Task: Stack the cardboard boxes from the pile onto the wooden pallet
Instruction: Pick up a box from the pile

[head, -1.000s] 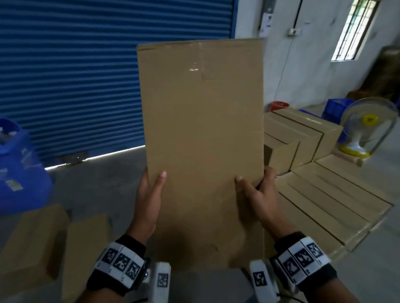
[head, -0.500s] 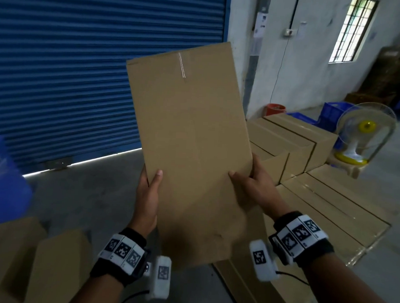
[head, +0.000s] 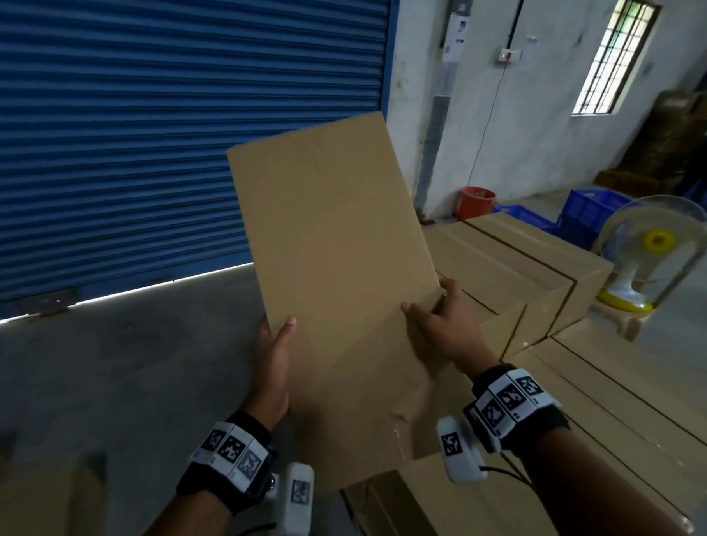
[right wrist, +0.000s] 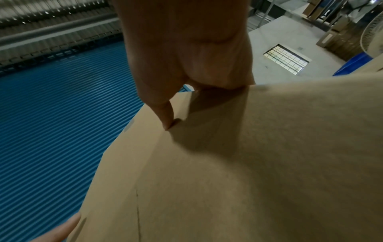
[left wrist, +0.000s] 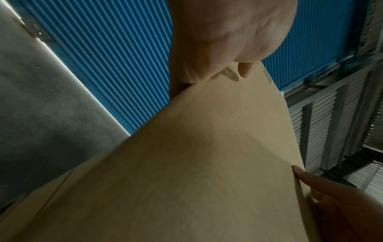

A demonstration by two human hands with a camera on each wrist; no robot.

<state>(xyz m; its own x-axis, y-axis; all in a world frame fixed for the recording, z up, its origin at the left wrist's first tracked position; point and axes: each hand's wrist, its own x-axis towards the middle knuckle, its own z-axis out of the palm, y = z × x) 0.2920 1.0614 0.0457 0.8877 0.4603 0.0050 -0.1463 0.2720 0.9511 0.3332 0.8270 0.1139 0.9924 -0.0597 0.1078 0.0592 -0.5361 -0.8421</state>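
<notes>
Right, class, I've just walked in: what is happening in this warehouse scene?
A person holds a flat cardboard box up on end, the left hand gripping its left edge and the right hand its right edge. To the right, stacked boxes already sit in rows. The held box is in the air, not yet set down.

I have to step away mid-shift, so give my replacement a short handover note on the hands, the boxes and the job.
Left hand and right hand each grip a side edge of one cardboard box, held up, tilted, in the air.
Stacked boxes already sit to the right, beside a lower layer; the pallet beneath is hidden.
More boxes lie lower left, blurred.
Left to do: set this box on the stack, then fetch the rest.
</notes>
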